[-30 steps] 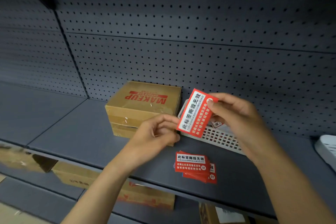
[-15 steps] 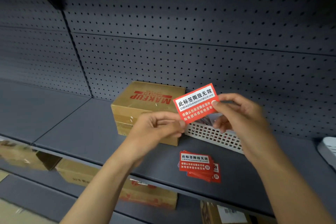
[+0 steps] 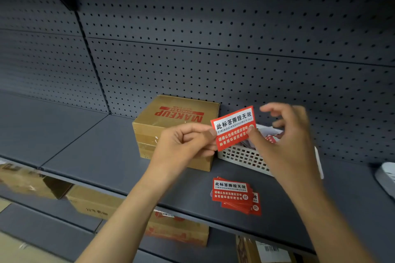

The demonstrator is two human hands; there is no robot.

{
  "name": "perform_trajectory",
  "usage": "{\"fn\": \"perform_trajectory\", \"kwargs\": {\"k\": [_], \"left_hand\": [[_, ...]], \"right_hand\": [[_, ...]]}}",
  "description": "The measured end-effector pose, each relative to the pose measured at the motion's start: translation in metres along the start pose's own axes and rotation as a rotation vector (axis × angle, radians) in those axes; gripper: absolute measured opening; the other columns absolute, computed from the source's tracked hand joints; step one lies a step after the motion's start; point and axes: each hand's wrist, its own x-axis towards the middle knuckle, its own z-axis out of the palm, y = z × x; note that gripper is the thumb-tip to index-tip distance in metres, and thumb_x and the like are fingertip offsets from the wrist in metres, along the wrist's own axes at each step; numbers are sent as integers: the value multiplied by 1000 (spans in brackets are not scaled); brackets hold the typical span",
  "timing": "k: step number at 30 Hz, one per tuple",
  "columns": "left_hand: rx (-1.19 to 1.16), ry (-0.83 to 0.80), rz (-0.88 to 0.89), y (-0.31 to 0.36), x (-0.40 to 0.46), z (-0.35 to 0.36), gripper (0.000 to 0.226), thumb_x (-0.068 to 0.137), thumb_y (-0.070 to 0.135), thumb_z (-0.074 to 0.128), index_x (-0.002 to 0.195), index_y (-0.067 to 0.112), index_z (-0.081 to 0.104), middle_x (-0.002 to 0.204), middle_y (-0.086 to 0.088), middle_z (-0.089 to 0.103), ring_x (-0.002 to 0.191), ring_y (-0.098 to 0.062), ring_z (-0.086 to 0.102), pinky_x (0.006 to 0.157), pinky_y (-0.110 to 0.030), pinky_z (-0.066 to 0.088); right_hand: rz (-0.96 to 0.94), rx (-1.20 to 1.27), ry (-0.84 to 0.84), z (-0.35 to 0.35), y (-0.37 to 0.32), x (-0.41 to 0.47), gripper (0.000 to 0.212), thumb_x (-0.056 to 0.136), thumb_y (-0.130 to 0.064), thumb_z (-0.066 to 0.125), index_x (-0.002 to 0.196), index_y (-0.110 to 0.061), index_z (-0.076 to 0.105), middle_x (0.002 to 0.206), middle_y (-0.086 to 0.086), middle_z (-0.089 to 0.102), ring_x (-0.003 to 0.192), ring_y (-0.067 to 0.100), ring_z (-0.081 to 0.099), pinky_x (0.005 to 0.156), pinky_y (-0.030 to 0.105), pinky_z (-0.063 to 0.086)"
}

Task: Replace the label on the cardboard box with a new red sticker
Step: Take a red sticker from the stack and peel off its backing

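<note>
A brown cardboard box (image 3: 171, 117) with red MAKEUP print sits on the grey shelf (image 3: 89, 147) against the pegboard. In front of it, my left hand (image 3: 186, 147) pinches the left edge of a red sticker (image 3: 234, 127) with a white strip of black characters. My right hand (image 3: 282, 141) touches the sticker's right edge with its thumb, the other fingers spread apart above. The sticker is held nearly level, in the air between the box and a white basket.
A white perforated basket (image 3: 241, 157) with paper scraps stands right of the box. A small stack of red stickers (image 3: 234, 195) lies near the shelf's front edge. A white object (image 3: 385, 175) sits at far right. More cardboard boxes (image 3: 177, 228) fill the lower shelf.
The sticker turned from tilted upright to nearly level. My right hand's fingers have lifted and spread, leaving the thumb at the sticker's right edge. My left hand keeps its pinch.
</note>
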Motion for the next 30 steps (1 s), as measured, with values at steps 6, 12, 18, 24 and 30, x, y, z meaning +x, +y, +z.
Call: {"fn": "perform_trajectory", "kwargs": {"k": [6, 12, 18, 24, 30], "left_hand": [[160, -38, 215, -6, -2, 2, 10, 76, 9, 78, 78, 19, 78, 79, -11, 79, 73, -20, 73, 79, -40, 59], [215, -65, 275, -1, -3, 1, 10, 79, -4, 75, 82, 6, 75, 76, -4, 79, 72, -14, 75, 72, -29, 60], [166, -50, 277, 3, -4, 1, 17, 74, 34, 72, 79, 19, 78, 79, -16, 77, 84, -48, 69, 85, -63, 54], [178, -124, 261, 3, -1, -1, 13, 80, 33, 71, 83, 22, 77, 82, -10, 78, 86, -43, 71, 85, -61, 55], [575, -145, 446, 3, 1, -3, 8, 92, 26, 67, 89, 21, 74, 77, 5, 74, 77, -14, 71, 65, -33, 59]], "right_hand": [[-273, 72, -85, 8, -19, -10, 14, 87, -32, 70, 95, -26, 80, 89, -16, 74, 88, 4, 67, 77, 13, 48], [-316, 189, -153, 7, -17, -11, 16, 89, -25, 70, 101, -26, 81, 89, -16, 80, 88, -1, 73, 75, 16, 55], [-349, 178, -153, 8, -16, -9, 13, 90, -21, 72, 98, -24, 82, 85, -12, 79, 83, 3, 73, 70, 20, 55], [-335, 220, -183, 8, -10, -7, 13, 89, -16, 72, 92, -24, 81, 81, -10, 77, 80, 10, 72, 69, 20, 54], [-318, 257, -223, 3, -9, -5, 15, 86, -31, 69, 87, -28, 83, 75, -13, 78, 76, 9, 72, 67, 24, 54]]}}
